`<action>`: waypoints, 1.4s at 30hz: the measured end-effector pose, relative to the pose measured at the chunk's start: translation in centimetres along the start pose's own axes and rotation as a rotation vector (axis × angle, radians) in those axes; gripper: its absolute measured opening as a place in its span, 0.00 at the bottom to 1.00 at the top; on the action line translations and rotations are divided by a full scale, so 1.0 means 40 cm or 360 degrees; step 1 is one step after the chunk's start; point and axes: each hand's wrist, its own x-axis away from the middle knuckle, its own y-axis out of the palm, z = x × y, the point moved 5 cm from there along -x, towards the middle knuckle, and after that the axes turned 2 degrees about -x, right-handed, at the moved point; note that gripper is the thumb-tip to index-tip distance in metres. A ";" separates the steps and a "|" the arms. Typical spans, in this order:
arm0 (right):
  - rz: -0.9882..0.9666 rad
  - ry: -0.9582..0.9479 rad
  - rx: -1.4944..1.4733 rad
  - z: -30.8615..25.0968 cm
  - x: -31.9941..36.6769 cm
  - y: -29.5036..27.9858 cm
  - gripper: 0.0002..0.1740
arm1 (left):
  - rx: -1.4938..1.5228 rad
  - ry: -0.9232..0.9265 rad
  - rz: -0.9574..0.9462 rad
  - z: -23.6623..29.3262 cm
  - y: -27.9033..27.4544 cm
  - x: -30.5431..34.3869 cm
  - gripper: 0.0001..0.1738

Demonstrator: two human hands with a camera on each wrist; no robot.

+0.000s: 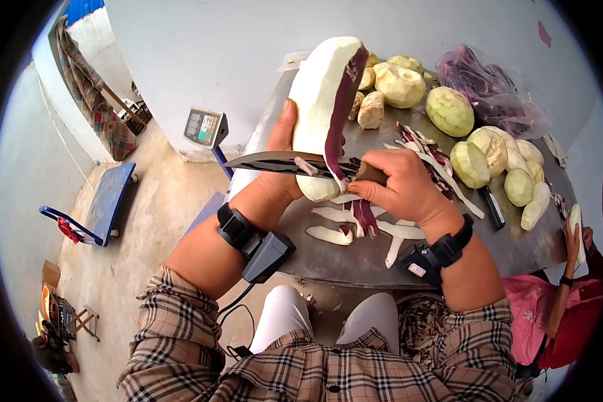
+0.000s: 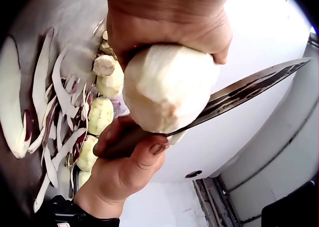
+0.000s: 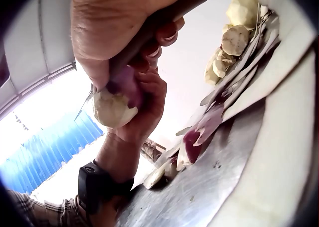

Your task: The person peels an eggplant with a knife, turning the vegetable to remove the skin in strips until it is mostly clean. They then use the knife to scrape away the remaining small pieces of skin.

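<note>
My left hand (image 1: pixel 281 182) grips a large, long eggplant (image 1: pixel 317 100) raised above the metal table, the thumb along its left side. Most of its side is pared to white flesh; a band of dark purple skin runs down the right. In my right hand (image 1: pixel 403 182) is the dark handle of a long knife (image 1: pixel 264 161), its blade pointing left across the eggplant's lower part. A small scrap of peel sticks to the blade. In the left wrist view, the knife (image 2: pixel 249 92) passes right at the eggplant's pale rounded end (image 2: pixel 167 87), with the right thumb beside it.
Cut peelings (image 1: pixel 365 218) lie on the metal table (image 1: pixel 295 258). Several peeled vegetables (image 1: pixel 449 110), a dark-handled tool (image 1: pixel 494 208) and a plastic bag of purple vegetables (image 1: pixel 492 90) are farther right. Another person's hand (image 1: pixel 573 241) is at the right edge. A scale display (image 1: pixel 204 127) stands left.
</note>
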 end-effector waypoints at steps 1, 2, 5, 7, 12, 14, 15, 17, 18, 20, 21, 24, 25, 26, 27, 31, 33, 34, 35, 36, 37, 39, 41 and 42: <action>0.0012 0.0000 -0.0002 0.003 0.001 0.000 0.22 | -0.0029 0.0032 0.0037 0.002 0.000 0.002 0.39; 0.0020 0.0011 0.0004 0.010 0.002 0.000 0.22 | -0.0058 0.0063 0.0076 0.004 0.002 0.005 0.40; 0.0033 0.0037 0.0006 0.025 0.003 -0.003 0.22 | -0.0062 0.0116 0.0047 0.007 -0.003 0.007 0.41; 0.0021 0.0054 -0.0021 0.024 0.003 -0.005 0.22 | -0.0091 0.0152 -0.0012 0.009 -0.004 0.005 0.42; 0.0081 -0.0011 0.0004 0.013 0.001 -0.003 0.22 | 0.0030 0.0166 -0.0060 0.003 0.006 0.011 0.43; 0.0091 -0.0030 0.0034 0.009 -0.001 -0.002 0.22 | 0.0025 0.0169 -0.0089 0.000 0.004 0.008 0.44; 0.0091 -0.0037 0.0050 0.006 -0.002 -0.001 0.23 | -0.0006 0.0173 -0.0096 -0.003 0.002 0.005 0.44; 0.0094 -0.0051 0.0074 0.004 -0.003 -0.002 0.23 | -0.0047 0.0181 -0.0093 -0.005 0.002 0.003 0.44; 0.0097 -0.0055 0.0081 0.005 -0.002 -0.003 0.23 | -0.0058 0.0183 -0.0083 -0.006 0.003 0.003 0.44; 0.0108 -0.0039 0.0083 0.010 0.000 -0.003 0.23 | -0.0037 0.0187 -0.0089 -0.008 0.005 0.004 0.44; 0.0113 -0.0020 0.0078 0.018 0.000 -0.002 0.23 | -0.0005 0.0190 -0.0104 -0.008 0.006 0.004 0.44; 0.0116 0.0029 0.0039 0.034 0.005 -0.008 0.23 | 0.0055 0.0199 -0.0135 -0.002 0.011 0.010 0.43; 0.0113 0.0043 0.0023 0.037 0.005 -0.010 0.23 | 0.0071 0.0203 -0.0142 0.000 0.012 0.012 0.43; 0.0123 0.0031 0.0031 0.035 0.005 -0.012 0.23 | 0.0066 0.0221 -0.0106 0.001 0.011 0.011 0.43; 0.0133 0.0021 0.0039 0.032 0.004 -0.014 0.23 | 0.0076 0.0217 -0.0130 0.001 0.013 0.010 0.42; 0.0159 0.0013 0.0043 0.031 0.004 -0.013 0.23 | 0.0162 0.0184 -0.0159 -0.006 0.018 0.011 0.41; 0.0181 0.0003 0.0028 0.026 0.001 -0.013 0.23 | 0.0216 0.0158 -0.0132 -0.014 0.025 0.014 0.41; 0.0193 -0.0001 0.0021 0.024 0.000 -0.014 0.23 | 0.0237 0.0143 -0.0115 -0.018 0.030 0.016 0.40; 0.0190 -0.0010 0.0040 0.023 0.000 -0.016 0.22 | 0.0257 0.0127 -0.0098 -0.021 0.033 0.016 0.40; 0.0188 -0.0018 0.0058 0.023 0.000 -0.017 0.22 | 0.0316 0.0122 -0.0108 -0.024 0.030 0.013 0.40; 0.0186 -0.0025 0.0077 0.023 0.000 -0.017 0.22 | 0.0267 0.0131 -0.0140 -0.024 0.028 0.010 0.39; 0.0198 -0.0014 0.0043 0.029 0.002 -0.016 0.22 | 0.0170 0.0149 -0.0204 -0.024 0.020 0.008 0.38; 0.0202 0.0006 0.0015 0.033 0.004 -0.018 0.22 | 0.0169 0.0113 -0.0241 -0.025 0.006 0.008 0.39; 0.0201 0.0020 0.0004 0.035 0.004 -0.022 0.22 | 0.0167 0.0096 -0.0261 -0.024 0.008 0.009 0.39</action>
